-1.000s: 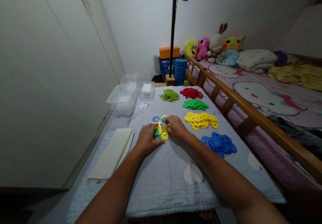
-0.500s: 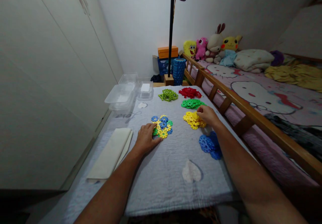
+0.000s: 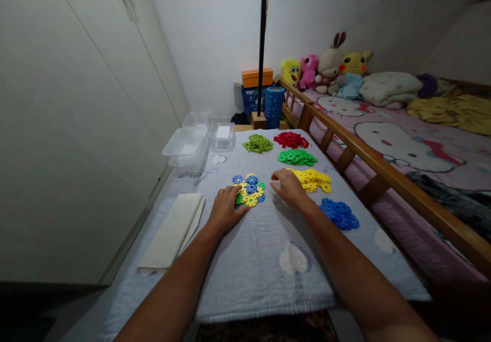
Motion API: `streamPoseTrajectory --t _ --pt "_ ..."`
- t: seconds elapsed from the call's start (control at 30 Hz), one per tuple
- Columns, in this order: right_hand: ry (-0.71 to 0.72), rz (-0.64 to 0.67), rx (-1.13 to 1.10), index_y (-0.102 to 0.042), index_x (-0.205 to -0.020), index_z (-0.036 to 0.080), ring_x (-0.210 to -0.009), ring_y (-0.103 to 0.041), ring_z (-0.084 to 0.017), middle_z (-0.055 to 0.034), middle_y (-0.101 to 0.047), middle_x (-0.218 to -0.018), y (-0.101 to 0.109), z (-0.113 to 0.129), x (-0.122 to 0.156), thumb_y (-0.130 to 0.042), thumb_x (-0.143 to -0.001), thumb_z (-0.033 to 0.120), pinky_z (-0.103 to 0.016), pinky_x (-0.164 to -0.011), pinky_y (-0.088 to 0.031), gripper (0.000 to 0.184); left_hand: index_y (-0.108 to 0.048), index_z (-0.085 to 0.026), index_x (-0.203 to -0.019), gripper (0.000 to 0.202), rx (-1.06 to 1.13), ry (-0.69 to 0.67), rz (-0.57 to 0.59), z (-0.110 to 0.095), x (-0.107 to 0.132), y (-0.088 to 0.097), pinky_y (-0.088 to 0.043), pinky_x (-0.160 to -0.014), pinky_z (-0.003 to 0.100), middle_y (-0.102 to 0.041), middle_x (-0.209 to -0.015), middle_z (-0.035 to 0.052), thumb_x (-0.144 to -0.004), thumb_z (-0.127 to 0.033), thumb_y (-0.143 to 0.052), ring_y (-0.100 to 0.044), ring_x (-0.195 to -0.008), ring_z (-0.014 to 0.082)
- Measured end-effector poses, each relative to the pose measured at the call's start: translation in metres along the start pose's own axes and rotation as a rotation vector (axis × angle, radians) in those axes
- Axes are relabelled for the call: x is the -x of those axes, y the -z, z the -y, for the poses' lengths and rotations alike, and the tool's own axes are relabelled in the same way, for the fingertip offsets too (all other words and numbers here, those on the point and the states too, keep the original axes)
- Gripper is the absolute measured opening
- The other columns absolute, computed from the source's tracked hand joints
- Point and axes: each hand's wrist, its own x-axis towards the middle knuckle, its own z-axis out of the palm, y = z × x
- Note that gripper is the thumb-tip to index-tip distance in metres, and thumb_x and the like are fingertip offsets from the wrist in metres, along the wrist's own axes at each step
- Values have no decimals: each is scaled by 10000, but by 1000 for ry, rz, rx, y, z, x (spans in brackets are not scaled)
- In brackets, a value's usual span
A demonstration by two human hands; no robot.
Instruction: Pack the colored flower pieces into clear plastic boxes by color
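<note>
A small mixed pile of blue, yellow and green plastic discs [image 3: 250, 189] lies on the pale quilted cloth [image 3: 264, 270]. My left hand [image 3: 225, 208] rests flat on the cloth, its fingertips touching the near left edge of that pile. Just right of the pile hovers my right hand [image 3: 288, 187], palm down with fingers loosely apart and nothing visible in them, beside the yellow disc pile [image 3: 313, 178]. Sorted piles lie around: lime green [image 3: 258, 144], red [image 3: 290, 140], green [image 3: 297, 157] and blue [image 3: 339, 214].
Clear plastic containers [image 3: 187, 147] and a small lidded box [image 3: 223, 135] stand at the far left of the cloth. A folded cream cloth [image 3: 173, 233] lies at the left. A wooden bed rail [image 3: 364, 164] runs along the right, a black pole [image 3: 262, 45] stands behind, and wardrobe doors [image 3: 76, 127] are at the left.
My right hand went from the mixed pile over to the yellow pile and has come back beside the mixed pile. My left hand stayed at the mixed pile.
</note>
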Motion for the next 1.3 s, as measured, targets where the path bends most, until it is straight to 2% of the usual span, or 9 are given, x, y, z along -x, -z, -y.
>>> streamPoseTrajectory --t 0.13,0.27,0.43,0.57,0.77,0.83,0.93,1.1,1.3 --pt "82 54 -28 -694 -1159 152 -1123 -555 -252 -136 -682 -1171 -25 30 -12 -563 -940 253 -351 -999 -385 274 -533 -210 -1328 592 52 -12 -23 1 0 -1 -449 -1037 479 -606 -1278 126 -793 -345 -746 -556 -1168 310" --pt "-20 46 -44 -648 -1268 146 -1160 -542 -255 -164 -648 -1221 -41 37 -32 -527 -971 296 -360 -1008 -388 354 -512 -223 -1348 611 102 -7 -40 2 0 -3 -448 -1057 489 -584 -1296 119 -783 -287 -737 -551 -1192 303" --pt "-102 60 -91 -686 -1162 169 -1121 -551 -256 -150 -642 -1180 -52 38 -46 -638 -904 349 -353 -969 -412 319 -518 -234 -1340 607 107 -1 -46 2 0 -4 -453 -1054 487 -583 -1287 108 -775 -281 -736 -554 -1188 299" --pt "-115 5 -279 -696 -990 171 -953 -586 -193 -74 -686 -1009 -50 36 -49 -686 -815 220 -289 -859 -433 182 -526 -208 -1329 597 88 2 -44 -1 0 -1 -452 -1045 474 -589 -1275 119 -774 -283 -736 -553 -1172 299" --pt "-137 -51 -466 -650 -807 173 -721 -569 -141 3 -646 -757 -16 3 -39 -601 -802 243 -236 -654 -413 85 -534 -211 -1324 593 83 10 -46 -1 0 1 -435 -1054 482 -585 -1281 115 -769 -274 -735 -537 -1190 302" --pt "-173 -54 -600 -647 -867 174 -649 -544 -130 29 -606 -690 2 -18 -26 -631 -760 261 -224 -589 -386 139 -537 -222 -1325 595 86 13 -44 0 0 1 -432 -1052 486 -585 -1276 107 -767 -271 -735 -538 -1187 299" --pt "-203 76 -708 -643 -973 182 -567 -510 -115 54 -573 -647 28 -50 2 -652 -734 288 -210 -519 -348 262 -542 -228 -1318 588 84 10 -40 1 0 0 -434 -1046 485 -586 -1273 104 -764 -268 -735 -539 -1186 298" --pt "-212 184 -579 -690 -870 183 -566 -494 -120 50 -549 -606 55 -86 51 -648 -711 307 -228 -529 -344 206 -561 -210 -1289 531 58 -5 -29 2 -1 0 -435 -1047 481 -585 -1272 119 -788 -289 -717 -538 -1199 308" --pt "-228 217 -482 -701 -815 192 -620 -530 -140 21 -598 -661 74 -101 90 -643 -701 323 -248 -575 -394 184 -579 -202 -1273 517 56 -2 -26 2 -1 2 -440 -1049 486 -589 -1253 120 -790 -321 -719 -545 -1188 313"
